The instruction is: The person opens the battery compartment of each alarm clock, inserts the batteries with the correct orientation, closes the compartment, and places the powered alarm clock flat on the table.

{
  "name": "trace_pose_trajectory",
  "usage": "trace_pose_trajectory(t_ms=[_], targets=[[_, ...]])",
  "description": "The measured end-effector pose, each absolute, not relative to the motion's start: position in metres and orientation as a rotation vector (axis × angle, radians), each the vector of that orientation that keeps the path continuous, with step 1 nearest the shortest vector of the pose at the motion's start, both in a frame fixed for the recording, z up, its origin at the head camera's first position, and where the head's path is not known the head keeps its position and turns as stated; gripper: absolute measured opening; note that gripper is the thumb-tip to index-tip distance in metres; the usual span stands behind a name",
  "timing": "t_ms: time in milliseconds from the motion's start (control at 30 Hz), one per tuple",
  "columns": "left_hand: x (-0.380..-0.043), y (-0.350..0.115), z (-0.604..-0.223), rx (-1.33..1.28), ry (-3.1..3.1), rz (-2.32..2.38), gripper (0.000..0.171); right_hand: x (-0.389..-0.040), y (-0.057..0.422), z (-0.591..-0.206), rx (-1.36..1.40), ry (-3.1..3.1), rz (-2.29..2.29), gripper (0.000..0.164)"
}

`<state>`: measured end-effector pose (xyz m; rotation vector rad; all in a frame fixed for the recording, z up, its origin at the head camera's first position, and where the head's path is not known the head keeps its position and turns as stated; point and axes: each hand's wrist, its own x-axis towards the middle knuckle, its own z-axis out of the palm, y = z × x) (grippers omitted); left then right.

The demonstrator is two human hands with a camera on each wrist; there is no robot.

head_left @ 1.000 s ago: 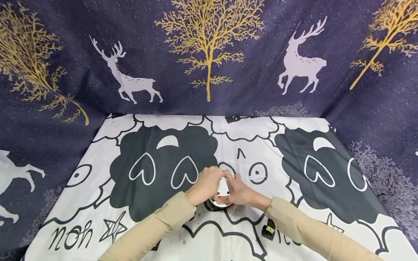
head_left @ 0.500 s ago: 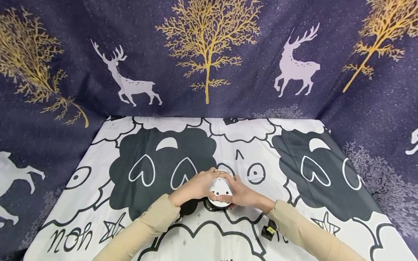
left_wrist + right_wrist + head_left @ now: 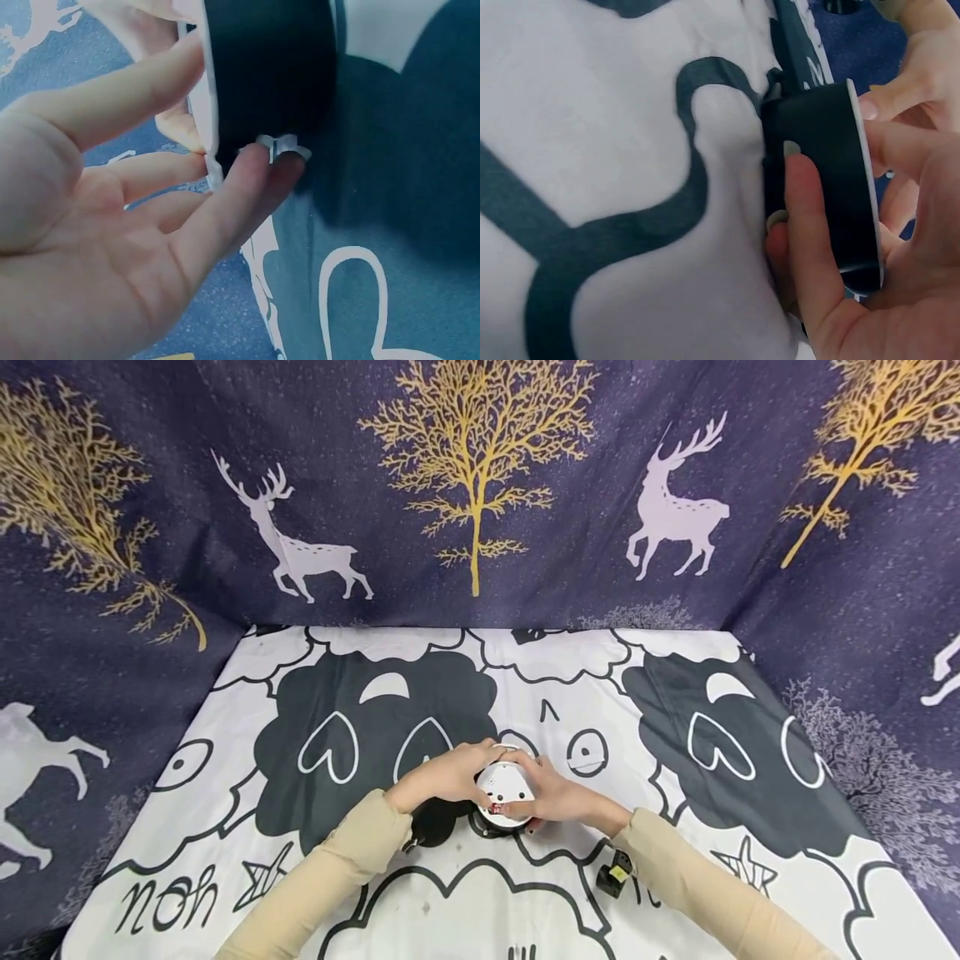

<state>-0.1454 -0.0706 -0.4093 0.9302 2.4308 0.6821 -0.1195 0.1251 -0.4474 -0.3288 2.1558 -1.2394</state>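
Note:
A round device with a white top (image 3: 508, 782) and black side stands on the cloth, two dark dots on its top. My left hand (image 3: 450, 774) holds it from the left, fingers at the far rim and thumb near the front. From the right, my right hand (image 3: 558, 795) grips it the same way, with two fingers along the black side (image 3: 832, 180) in the right wrist view. A small red patch (image 3: 497, 808) shows between my thumbs; I cannot tell whether it is a separate piece. In the left wrist view, left fingertips touch a pale piece (image 3: 283, 147) at the device's lower edge.
A flat black round thing (image 3: 433, 823) with a small metallic end lies beside my left wrist. A black block with a yellow patch (image 3: 615, 872) sits near my right sleeve. White printed cloth (image 3: 420, 910) covers the table; a dark blue curtain (image 3: 420, 568) hangs behind.
My left hand has shifted left around the device, uncovering more of its white top. The thumbs touched half a second ago; now the red patch shows between them. The view has shifted slightly.

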Motion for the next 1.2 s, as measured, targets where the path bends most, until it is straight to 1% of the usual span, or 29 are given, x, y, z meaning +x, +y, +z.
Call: trace_pose_trajectory(t_ms=[200, 367, 433, 600, 667, 800, 967, 1200], targets=[[-0.151, -0.071, -0.410, 0.897, 2.440, 0.640, 0.072, -0.121, 0.125, -0.442, -0.332, 2.124, -1.243, 0.064], [-0.153, -0.068, -0.404, 0.918, 2.403, 0.589, 0.078, -0.119, 0.117, -0.443, -0.274, 2.253, -1.164, 0.054], [-0.151, -0.066, -0.401, 0.927, 2.391, 0.544, 0.087, -0.117, 0.112, -0.443, -0.271, 2.339, -1.099, 0.054], [-0.138, -0.060, -0.403, 0.937, 2.474, 0.394, 0.113, -0.113, 0.105, -0.441, -0.320, 2.446, -1.005, 0.059], [-0.131, -0.057, -0.407, 0.933, 2.546, 0.366, 0.119, -0.113, 0.105, -0.440, -0.357, 2.442, -0.999, 0.061], [-0.122, -0.049, -0.414, 0.866, 2.613, 0.370, 0.121, -0.113, 0.107, -0.439, -0.385, 2.406, -1.018, 0.060], [-0.124, -0.047, -0.414, 0.763, 2.524, 0.450, 0.115, -0.113, 0.106, -0.434, -0.307, 2.371, -1.041, 0.055], [-0.134, -0.054, -0.414, 0.835, 2.409, 0.522, 0.113, -0.114, 0.101, -0.428, -0.178, 2.347, -1.046, 0.054]])
